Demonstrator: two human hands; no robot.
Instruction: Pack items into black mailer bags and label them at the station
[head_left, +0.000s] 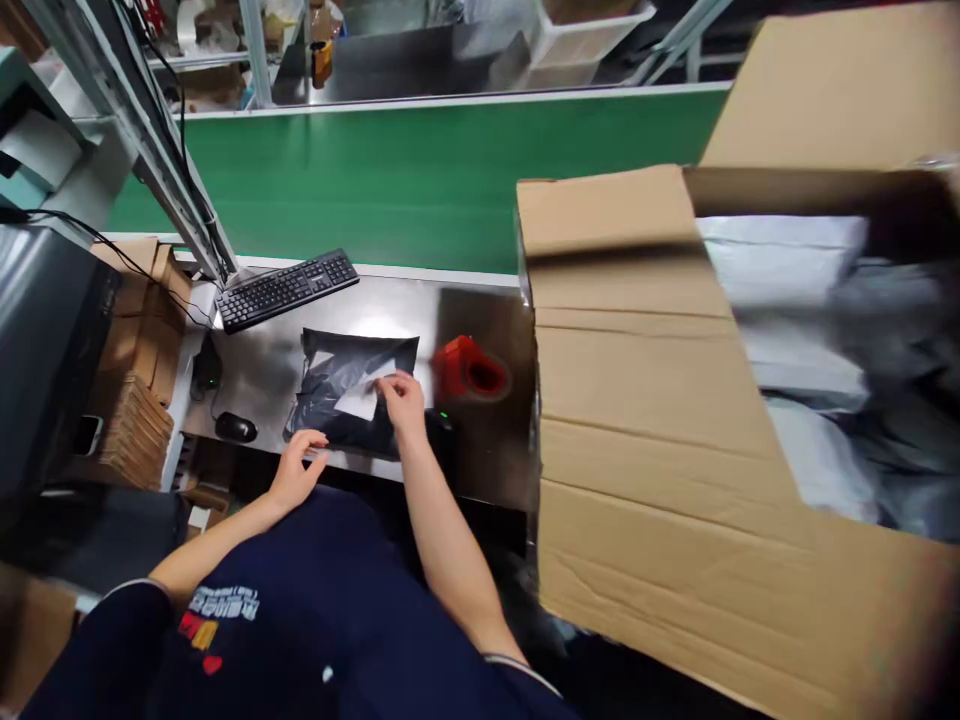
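A black plastic mailer bag [321, 392] lies flat on the metal table in front of me. On it is a white label [357, 402], its right edge pinched between the thumb and fingers of my right hand [405, 402]. My left hand [296, 472] rests by the bag's near left corner, thumb and fingers curved apart with nothing between them. Whether its fingertips touch the bag I cannot tell. To the right of the bag is a red plastic object [459, 368] with a round dark opening. A dark device with a small green light sits partly behind my right forearm.
A black keyboard [289, 290] and mouse [235, 428] lie at the left of the table [480, 440]. Behind runs a green conveyor belt [375, 190]. At right a large open cardboard box [637, 420] holds several white and grey packages [787, 300]. Folded cardboard [139, 430] is stacked at left.
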